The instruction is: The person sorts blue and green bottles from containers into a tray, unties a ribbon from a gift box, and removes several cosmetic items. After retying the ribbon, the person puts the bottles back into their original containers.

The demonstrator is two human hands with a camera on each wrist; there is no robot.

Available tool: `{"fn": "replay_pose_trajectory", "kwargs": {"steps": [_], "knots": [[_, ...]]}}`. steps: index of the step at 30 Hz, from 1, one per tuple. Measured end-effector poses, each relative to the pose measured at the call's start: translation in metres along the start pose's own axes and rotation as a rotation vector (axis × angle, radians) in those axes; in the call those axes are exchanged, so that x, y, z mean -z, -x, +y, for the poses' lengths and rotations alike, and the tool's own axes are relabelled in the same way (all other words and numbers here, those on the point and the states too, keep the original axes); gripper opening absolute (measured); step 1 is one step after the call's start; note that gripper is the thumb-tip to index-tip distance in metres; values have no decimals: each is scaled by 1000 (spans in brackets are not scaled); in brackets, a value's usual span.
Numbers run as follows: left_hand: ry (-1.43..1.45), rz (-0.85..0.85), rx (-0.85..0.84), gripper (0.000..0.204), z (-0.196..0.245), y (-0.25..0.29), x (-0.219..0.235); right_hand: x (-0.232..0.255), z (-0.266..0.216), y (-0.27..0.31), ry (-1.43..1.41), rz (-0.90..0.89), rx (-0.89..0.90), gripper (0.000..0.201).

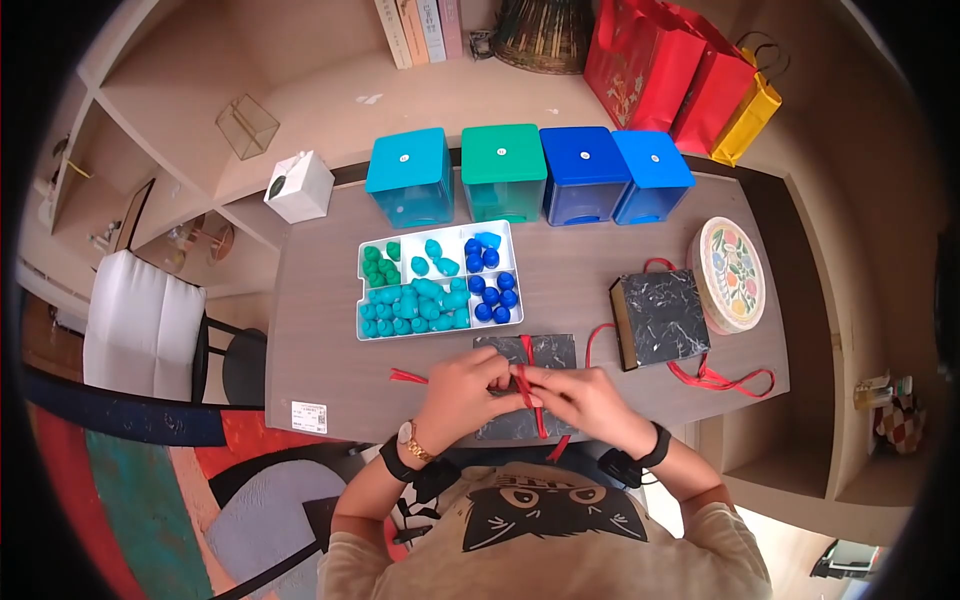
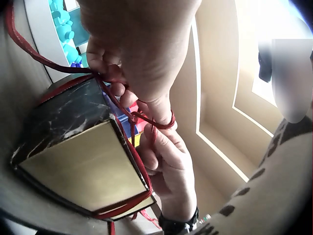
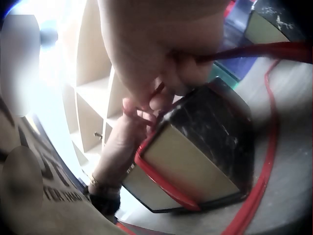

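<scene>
A thick book-like box (image 1: 557, 352) with a black marbled cover lies at the table's front edge, its side gold-coloured in the left wrist view. Red ribbon (image 2: 124, 201) wraps around it and crosses its top. Over the cover, my left hand (image 1: 462, 392) pinches the ribbon, a strand looping round its thumb in the left wrist view. Facing it, my right hand (image 1: 592, 402) also holds ribbon between thumb and fingers. The two hands' fingertips meet at the crossing strands. A loose ribbon end (image 1: 408, 376) trails leftward on the table.
Another black marbled box (image 1: 665, 318) with red ribbon lies at right, beside a round flower-patterned tin (image 1: 733, 275). Behind the hands sits a white divided tray (image 1: 365, 330) of green, teal and blue pieces. Lidded bins (image 1: 503, 150) and a tissue box (image 1: 299, 187) line the back.
</scene>
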State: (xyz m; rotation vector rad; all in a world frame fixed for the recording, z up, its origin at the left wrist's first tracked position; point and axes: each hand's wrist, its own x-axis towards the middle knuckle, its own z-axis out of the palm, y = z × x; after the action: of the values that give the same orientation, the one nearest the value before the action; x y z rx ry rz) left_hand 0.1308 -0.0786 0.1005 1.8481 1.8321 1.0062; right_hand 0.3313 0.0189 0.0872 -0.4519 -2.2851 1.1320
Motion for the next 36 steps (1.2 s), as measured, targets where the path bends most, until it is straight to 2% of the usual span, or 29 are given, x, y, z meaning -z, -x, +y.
{"fn": "replay_pose_trajectory", "kwargs": {"steps": [3,5,8,12,14,17,19,25,28,31,32,35,36], "knots": [[5,16,9,42,1,0,-3,-3,0,-1,47,-57,59,38],[27,43,3,41,0,3,-5,-1,-2,-4,69,-80,88,30],[136,-19,43,29,0,7,0,-2,-10,-4,166,-66,61,16],[203,-22,61,18,4,11,3,2,-11,-9,162,-90,35,11],[177,25,73,18,1,16,3,6,-5,-5,136,-76,54,9],[178,76,157,16,-9,28,10,27,-10,-2,145,-89,-62,9],[143,81,196,15,-19,32,22,39,-2,3,187,-91,-53,8],[21,103,167,16,-26,40,17,49,-1,8,310,-124,-9,7],[61,89,172,17,-31,42,19,52,3,9,265,-263,-137,17],[192,29,194,22,-37,49,27,66,-14,2,301,-214,68,40],[246,1,204,25,-40,52,29,68,-6,7,275,-291,33,76],[362,-126,270,41,-50,66,23,65,-15,-2,283,-335,39,100],[355,-132,234,52,-53,70,17,61,-16,-4,339,-379,49,113]]}}
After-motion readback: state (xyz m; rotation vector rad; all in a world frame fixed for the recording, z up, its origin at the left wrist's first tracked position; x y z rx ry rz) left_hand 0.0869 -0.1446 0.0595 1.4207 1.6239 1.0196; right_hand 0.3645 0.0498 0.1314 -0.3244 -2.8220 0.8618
